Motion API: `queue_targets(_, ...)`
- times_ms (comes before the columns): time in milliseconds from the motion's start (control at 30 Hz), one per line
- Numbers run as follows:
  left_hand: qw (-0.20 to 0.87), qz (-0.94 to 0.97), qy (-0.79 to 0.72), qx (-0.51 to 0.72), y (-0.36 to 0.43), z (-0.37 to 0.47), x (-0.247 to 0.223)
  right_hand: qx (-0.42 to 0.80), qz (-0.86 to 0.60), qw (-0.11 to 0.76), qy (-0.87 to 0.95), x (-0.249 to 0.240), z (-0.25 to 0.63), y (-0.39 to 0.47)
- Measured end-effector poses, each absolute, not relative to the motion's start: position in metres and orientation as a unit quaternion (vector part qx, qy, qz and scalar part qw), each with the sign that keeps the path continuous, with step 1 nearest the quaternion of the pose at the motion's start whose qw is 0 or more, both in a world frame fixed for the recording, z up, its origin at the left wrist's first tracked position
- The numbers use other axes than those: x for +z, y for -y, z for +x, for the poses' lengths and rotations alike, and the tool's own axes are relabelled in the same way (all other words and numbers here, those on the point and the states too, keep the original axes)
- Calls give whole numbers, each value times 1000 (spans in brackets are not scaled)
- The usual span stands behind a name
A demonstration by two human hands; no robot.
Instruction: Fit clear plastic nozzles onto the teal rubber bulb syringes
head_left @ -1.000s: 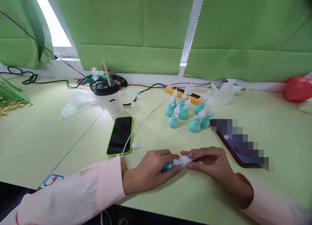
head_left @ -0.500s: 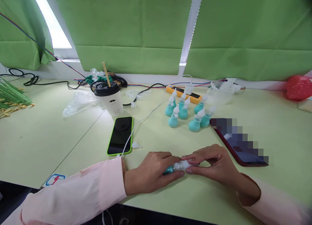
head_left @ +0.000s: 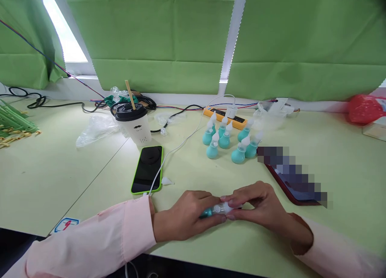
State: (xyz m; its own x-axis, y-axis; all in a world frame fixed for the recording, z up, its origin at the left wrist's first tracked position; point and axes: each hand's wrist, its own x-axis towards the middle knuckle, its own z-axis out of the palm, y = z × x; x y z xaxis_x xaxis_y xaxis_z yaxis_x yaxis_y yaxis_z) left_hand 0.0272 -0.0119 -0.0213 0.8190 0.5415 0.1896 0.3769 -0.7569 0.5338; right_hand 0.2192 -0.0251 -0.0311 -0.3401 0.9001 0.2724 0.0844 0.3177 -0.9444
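Both hands meet low in the middle of the pale green table [head_left: 60, 177]. My left hand [head_left: 183, 217] grips the teal bulb end of a small teal bulb with a clear white tip [head_left: 215, 210]. My right hand [head_left: 259, 207] pinches the white tip end of that same piece. The bulb lies sideways between my fingers and is mostly hidden by them. Several finished teal bulbs with white tips [head_left: 229, 139] stand upright in a group farther back.
A phone in a green case [head_left: 147, 169] lies left of my hands with a white cable [head_left: 181, 143] plugged in. A white lidded cup [head_left: 134, 121] stands behind it. A dark red phone [head_left: 292, 181] lies at right. An orange power strip [head_left: 227, 115] and a red bag [head_left: 363, 108] sit at the back.
My hands have drawn closer together over the piece, and my right fingers now cover more of the white tip. The view has shifted slightly.
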Motion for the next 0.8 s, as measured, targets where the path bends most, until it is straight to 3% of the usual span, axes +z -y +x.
queue_targets(167,283,897,-282,190,12,28,-20,641,-340,417,548,-34,218,20)
queue_targets(267,301,887,-280,208,12,27,-17,682,-307,418,516,-30,217,18)
queue_targets(800,228,924,-209,226,15,21,-25,468,-318,486,666,-32,208,33)
